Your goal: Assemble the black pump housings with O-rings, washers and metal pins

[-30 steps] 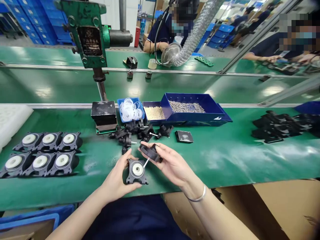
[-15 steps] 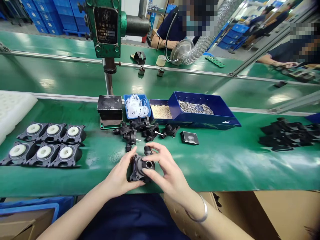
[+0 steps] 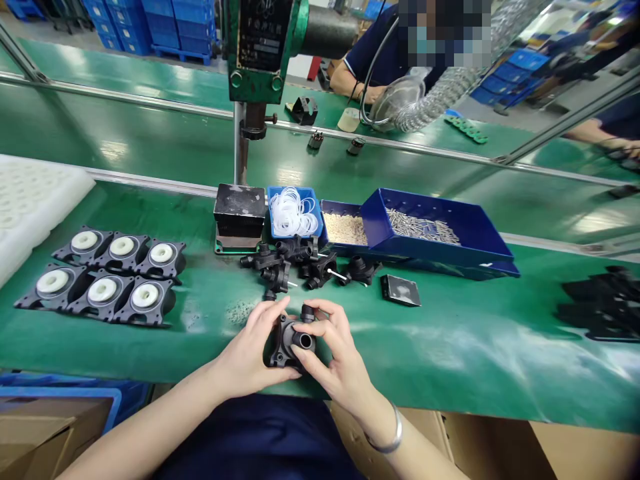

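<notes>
Between my hands, close to the bench's front edge, is a black plastic pump housing (image 3: pixel 287 341) with a threaded port facing up toward me and another pointing away. My left hand (image 3: pixel 250 353) grips its left side, thumb below and fingers above. On the right, my right hand (image 3: pixel 333 350) closes its fingers and thumb around the ports. Just beyond lie several loose black pump covers (image 3: pixel 320 269), some with a thin white pin sticking out. To the left, black housings with white round inserts (image 3: pixel 101 290) sit in two rows.
A green press (image 3: pixel 260 53) stands behind a black block (image 3: pixel 240 210). Beside it are a blue tray of white rings (image 3: pixel 293 212), a bin of small beige pieces (image 3: pixel 345 228) and a blue bin of metal pins (image 3: pixel 425 227). A small dark block (image 3: pixel 400 291) lies right. Another person sits across the bench.
The head view has shifted, so the bench items appear farther right. Both hands keep hold of the pump housing, with little change in their grip.
</notes>
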The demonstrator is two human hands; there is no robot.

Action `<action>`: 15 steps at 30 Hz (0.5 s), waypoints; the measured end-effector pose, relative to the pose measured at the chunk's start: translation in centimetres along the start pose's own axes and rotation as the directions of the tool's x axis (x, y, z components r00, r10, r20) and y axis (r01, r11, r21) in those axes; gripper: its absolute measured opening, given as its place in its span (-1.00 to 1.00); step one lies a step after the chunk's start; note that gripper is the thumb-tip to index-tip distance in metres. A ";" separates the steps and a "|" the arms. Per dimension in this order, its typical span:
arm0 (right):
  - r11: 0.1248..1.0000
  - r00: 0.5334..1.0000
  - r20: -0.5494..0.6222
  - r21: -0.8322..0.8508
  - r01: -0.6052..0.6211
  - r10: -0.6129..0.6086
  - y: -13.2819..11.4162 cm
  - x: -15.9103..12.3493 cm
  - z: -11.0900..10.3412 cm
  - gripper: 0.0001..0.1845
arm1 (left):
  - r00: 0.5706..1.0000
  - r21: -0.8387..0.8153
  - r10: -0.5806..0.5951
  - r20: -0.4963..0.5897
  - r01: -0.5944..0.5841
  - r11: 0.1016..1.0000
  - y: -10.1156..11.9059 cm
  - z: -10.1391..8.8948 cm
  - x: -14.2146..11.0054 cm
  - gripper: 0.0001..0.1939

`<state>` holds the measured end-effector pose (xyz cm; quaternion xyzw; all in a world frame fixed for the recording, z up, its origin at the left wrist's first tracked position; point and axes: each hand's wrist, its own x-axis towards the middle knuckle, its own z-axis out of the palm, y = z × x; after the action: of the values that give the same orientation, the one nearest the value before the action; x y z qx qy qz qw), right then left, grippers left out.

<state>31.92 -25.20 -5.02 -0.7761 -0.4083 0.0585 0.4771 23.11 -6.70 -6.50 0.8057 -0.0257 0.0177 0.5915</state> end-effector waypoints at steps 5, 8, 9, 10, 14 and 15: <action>1.000 1.000 0.001 0.010 -0.023 0.023 0.0 -0.1 0.1 -0.75 | 0.999 -0.040 0.026 -0.025 -0.027 0.999 -0.3 0.1 -0.1 0.08; 1.000 1.000 -0.004 0.012 -0.025 0.025 0.0 -0.2 0.2 -0.76 | 0.998 -0.051 0.041 -0.043 -0.043 0.998 -0.7 0.5 -0.1 0.10; 1.000 1.000 -0.006 0.012 -0.029 0.029 0.0 -0.2 0.3 -0.77 | 0.998 -0.052 0.042 -0.046 -0.045 0.998 -0.8 0.6 -0.2 0.11; 0.999 0.999 -0.009 0.011 -0.032 0.032 -0.1 -0.2 0.3 -0.78 | 0.998 -0.055 0.043 -0.049 -0.045 0.997 -0.9 0.8 -0.3 0.12; 0.999 0.998 -0.032 0.010 -0.046 0.046 -0.2 -0.1 0.4 -0.81 | 0.995 -0.060 0.066 -0.077 -0.071 0.996 -1.0 0.8 -0.6 0.14; 0.999 0.998 -0.036 0.008 -0.050 0.050 -0.3 0.0 0.4 -0.82 | 0.993 -0.048 0.090 -0.073 -0.094 0.994 -0.9 0.6 -0.6 0.11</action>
<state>31.52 -24.87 -5.02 -0.7852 -0.3799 0.0579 0.4856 22.60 -6.97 -7.52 0.7870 -0.0424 0.0728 0.6111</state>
